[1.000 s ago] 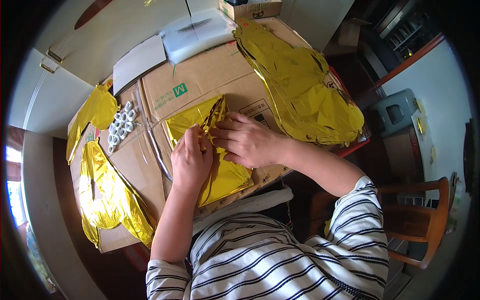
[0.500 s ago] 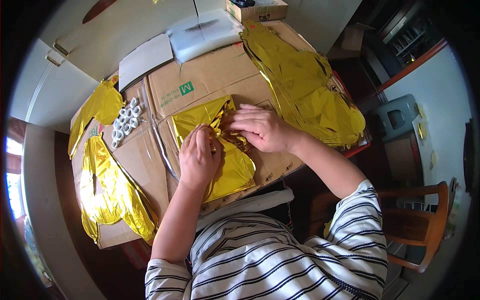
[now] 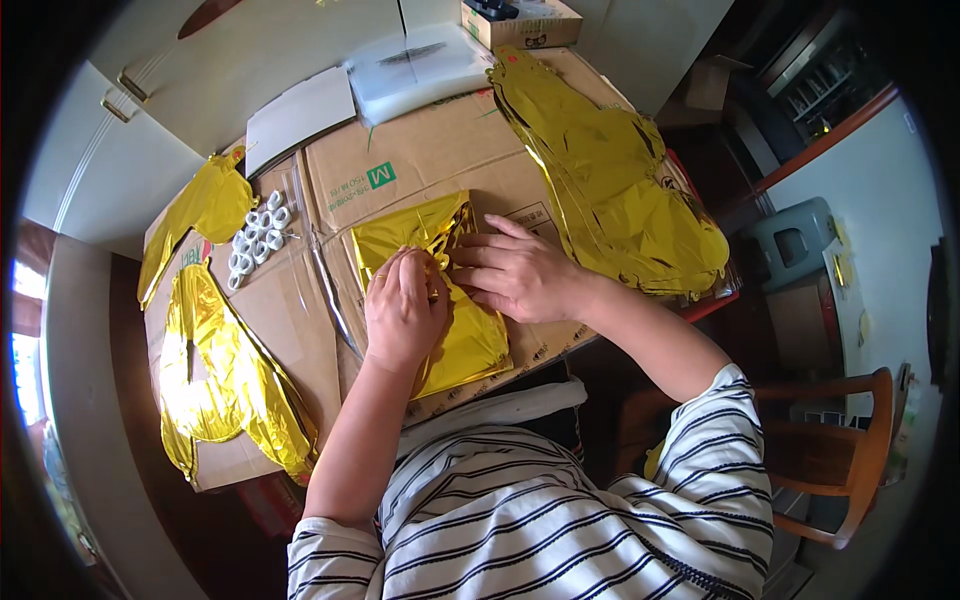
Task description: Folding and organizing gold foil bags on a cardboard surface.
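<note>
A folded gold foil balloon (image 3: 468, 352) lies on the cardboard in front of me, creased across its middle. My left hand (image 3: 405, 312) is closed on a gathered bit of the foil near the centre, fingertips together. My right hand (image 3: 525, 270) rests flat with fingers stretched and slightly apart, its fingertips on the balloon's right edge. What lies under the fingers of both hands is hidden.
More flat gold foil balloons (image 3: 605, 185) are stacked at right, with others (image 3: 225, 370) at left. Small white rolls (image 3: 262, 238) sit beside them. Clear plastic sleeves (image 3: 420, 75), white sheets (image 3: 300, 120) and a small box (image 3: 535, 25) line the back. A wooden chair (image 3: 850, 450) stands right.
My right hand has flattened and its fingers have spread. The crumpled foil by its fingertips is now mostly covered or tucked in. My left hand keeps its pinch.
</note>
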`<act>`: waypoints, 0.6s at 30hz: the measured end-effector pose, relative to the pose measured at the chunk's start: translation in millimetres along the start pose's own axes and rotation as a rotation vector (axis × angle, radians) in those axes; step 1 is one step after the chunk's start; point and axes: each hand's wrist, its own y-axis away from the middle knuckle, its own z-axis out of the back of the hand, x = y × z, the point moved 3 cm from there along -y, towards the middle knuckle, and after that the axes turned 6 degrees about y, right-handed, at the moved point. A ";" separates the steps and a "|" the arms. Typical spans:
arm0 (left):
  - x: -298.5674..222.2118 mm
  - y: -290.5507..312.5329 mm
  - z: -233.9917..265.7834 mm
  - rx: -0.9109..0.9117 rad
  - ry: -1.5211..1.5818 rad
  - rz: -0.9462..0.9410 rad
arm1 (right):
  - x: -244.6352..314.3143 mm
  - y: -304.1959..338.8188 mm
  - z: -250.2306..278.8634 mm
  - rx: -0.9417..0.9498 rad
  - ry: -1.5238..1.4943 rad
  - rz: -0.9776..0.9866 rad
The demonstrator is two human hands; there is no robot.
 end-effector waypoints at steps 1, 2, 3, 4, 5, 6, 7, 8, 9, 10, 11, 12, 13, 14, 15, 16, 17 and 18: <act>0.0 0.2 0.4 -0.001 0.000 0.005 | 2.0 -0.7 0.6 -0.003 -0.003 -0.006; -0.1 0.4 0.9 -0.003 0.001 0.008 | 3.1 -1.2 1.0 -0.006 -0.006 -0.013; -0.4 0.0 1.1 -0.004 0.003 0.009 | 3.2 -1.0 0.5 0.003 0.006 0.005; -0.5 -0.3 1.2 -0.005 0.006 0.010 | 2.8 -0.4 -0.4 0.011 0.018 0.022; -0.2 -0.1 1.0 -0.006 0.007 0.010 | 2.9 -0.1 -0.8 0.020 0.031 0.040; 0.4 0.7 0.5 -0.007 0.007 0.010 | 3.4 -0.3 -0.5 0.015 0.037 0.044; 0.7 1.1 0.3 -0.008 0.008 0.010 | 4.2 -0.6 0.0 0.010 0.044 0.047; 0.6 0.9 0.4 -0.005 0.011 0.012 | 5.0 -1.0 0.2 0.005 0.051 0.051; 0.5 0.7 0.4 -0.002 0.015 0.013 | 5.6 -1.5 -0.2 -0.001 0.053 0.051; 0.4 0.6 0.2 0.001 0.019 0.014 | 6.3 -2.5 -1.0 -0.008 0.056 0.052; 0.6 0.8 -0.2 0.012 0.027 0.022 | 7.2 -3.4 -1.5 -0.014 0.059 0.052; 1.0 1.2 -0.2 0.022 0.033 0.030 | 8.4 -4.2 -1.7 -0.023 0.055 0.036; 1.4 1.4 -0.5 0.032 0.039 0.038 | 10.4 -4.8 -1.5 -0.032 0.051 0.020; 1.5 1.4 -0.6 0.031 0.037 0.037 | 11.7 -5.2 -0.9 -0.040 0.047 0.003; 1.6 1.4 -0.9 0.030 0.037 0.037 | 12.0 -5.5 -1.4 0.011 0.055 -0.021; 1.6 1.3 -1.1 0.029 0.036 0.037 | 12.2 -5.8 -1.8 0.063 0.063 -0.046; 0.8 0.8 -0.7 0.023 0.019 0.025 | 12.1 -6.0 -2.9 0.115 0.071 -0.070; -0.6 -0.2 -0.5 0.017 0.003 0.013 | 12.6 -6.2 -2.5 0.087 0.071 -0.069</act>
